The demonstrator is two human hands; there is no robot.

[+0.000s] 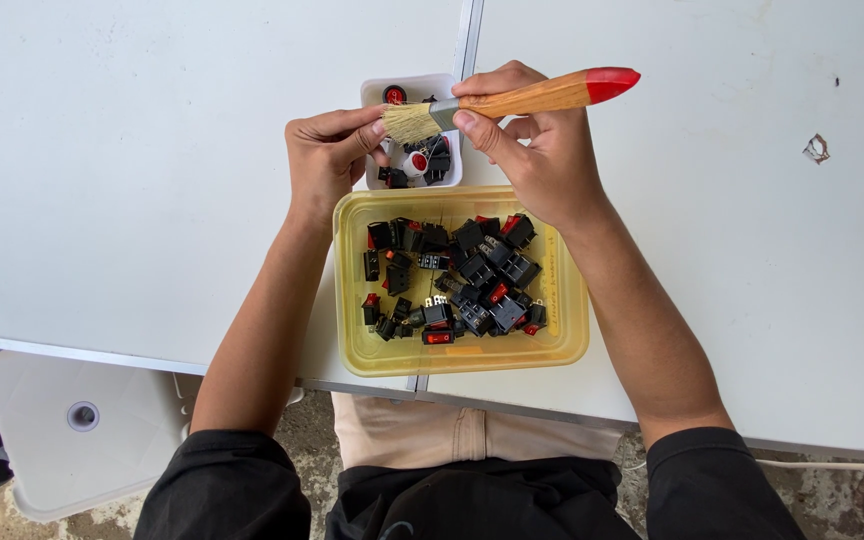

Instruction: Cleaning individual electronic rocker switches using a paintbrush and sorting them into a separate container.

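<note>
Wooden brush (512,100), one only, lies nearly level across both hands, red tip to the right, bristles left. Right hand (542,150) grips its ferrule; left hand (327,160) pinches something small under the bristles, item unclear. Two trays: white tray (377,92) directly below, yellow tray (562,340) nearer the body, holding some thirty switches (472,275).

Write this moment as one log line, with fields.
right hand: holds paintbrush | left hand: at bristles | yellow tray: rocker switches | white tub: few switches
</note>
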